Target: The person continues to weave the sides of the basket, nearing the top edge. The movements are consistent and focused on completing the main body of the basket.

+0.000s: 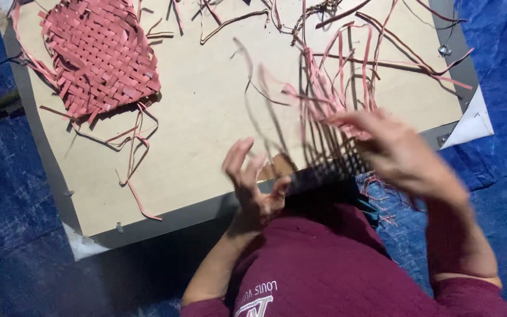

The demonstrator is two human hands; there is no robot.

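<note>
From the head camera, looking straight down, a person in a maroon top works over a tan board (206, 117) that lies on a blue tarp (7, 194). The board has a dark grey border, and a white corner sticks out at its right edge.

The left hand (253, 182) is raised just above the board's near edge, palm turned inward, fingers (237, 155) spread and slightly curled. It holds nothing that I can make out; its fingertips sit just beside the lower end of the strips.

The right hand (397, 155) is blurred. Its fingers reach left into a bunch of pink strips (330, 100) that stand up from a woven start (330, 164) at the near edge of the board — right in front of the person's chest. The fingertips touch the strips near the middle of the bunch, but the blur hides whether they pinch one or only brush across them; I cannot tell. The strips fan upward and outward, some pink, some dark in shadow.

At the far left of the board lies a finished pink mat (101, 56), flat, tightly plaited, with loose ends trailing off its edges. Well apart from both hands, more scraps (136, 194) lie scattered across the board — thin curls near the mat and a tangle along the top edge.
</note>
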